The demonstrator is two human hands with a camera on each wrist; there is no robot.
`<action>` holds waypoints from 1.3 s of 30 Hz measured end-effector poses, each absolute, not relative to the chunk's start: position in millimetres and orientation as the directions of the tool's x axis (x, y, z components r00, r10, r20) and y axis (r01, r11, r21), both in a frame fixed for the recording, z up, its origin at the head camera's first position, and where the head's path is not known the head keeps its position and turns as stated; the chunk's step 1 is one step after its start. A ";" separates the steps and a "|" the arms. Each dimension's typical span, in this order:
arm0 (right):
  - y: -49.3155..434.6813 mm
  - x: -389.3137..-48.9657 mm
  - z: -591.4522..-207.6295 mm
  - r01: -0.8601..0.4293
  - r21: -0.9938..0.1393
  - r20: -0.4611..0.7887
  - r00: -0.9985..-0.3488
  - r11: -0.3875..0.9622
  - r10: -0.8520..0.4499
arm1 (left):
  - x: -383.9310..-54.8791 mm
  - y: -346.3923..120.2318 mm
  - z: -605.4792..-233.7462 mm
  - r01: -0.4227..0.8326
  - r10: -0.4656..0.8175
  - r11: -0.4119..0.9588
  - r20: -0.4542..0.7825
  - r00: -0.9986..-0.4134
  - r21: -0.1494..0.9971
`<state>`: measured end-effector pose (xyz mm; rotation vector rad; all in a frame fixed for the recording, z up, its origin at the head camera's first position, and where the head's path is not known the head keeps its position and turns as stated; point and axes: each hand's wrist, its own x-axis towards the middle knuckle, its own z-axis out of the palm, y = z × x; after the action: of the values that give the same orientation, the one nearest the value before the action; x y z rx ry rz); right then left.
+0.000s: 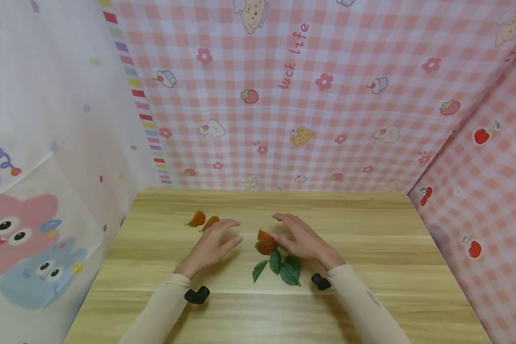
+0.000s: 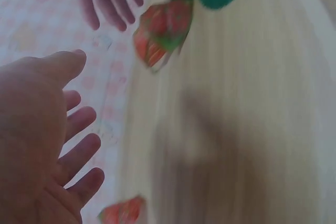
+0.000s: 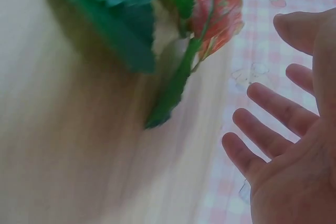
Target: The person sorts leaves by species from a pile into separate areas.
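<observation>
Both hands hover over the wooden table with relaxed, spread fingers and nothing in them. My left hand is beside two orange-red papery pods, the outer pod and the nearer pod, partly behind its fingers. Between the hands lies a cluster of orange-red pods with green serrated leaves below it. My right hand is right by this cluster, its thumb overlapping the pods' edge in the head view. In the right wrist view, the leaves and a pod appear apart from the fingers.
The table has light wood grain. Behind it hangs a pink checked cloth, with a white cartoon cloth at left and another checked cloth at right. Each wrist wears a black device, such as the left one.
</observation>
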<state>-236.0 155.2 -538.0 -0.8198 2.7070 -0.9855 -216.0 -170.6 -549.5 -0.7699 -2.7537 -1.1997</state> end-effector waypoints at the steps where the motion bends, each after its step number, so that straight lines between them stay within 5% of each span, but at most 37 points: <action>1: 157.3 -235.6 -539.7 -0.450 -0.630 0.054 -0.839 0.633 -0.542 | -215.3 -166.0 -551.3 0.454 0.436 0.571 0.216 -0.874 0.684; 12: 165.2 -232.6 -559.1 -0.452 -0.639 0.086 -0.846 0.622 -0.526 | -208.0 -126.6 -570.0 0.424 0.477 0.566 0.138 -0.868 0.707; 39: 160.9 -241.2 -570.1 -0.412 -0.702 0.086 -0.859 0.581 -0.504 | -212.7 -107.9 -585.3 0.503 0.450 0.606 0.256 -0.856 0.616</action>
<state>-241.2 160.9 -570.1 -0.7806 2.6828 -1.1434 -212.7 -107.9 -585.3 -0.8160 -2.7481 -1.0902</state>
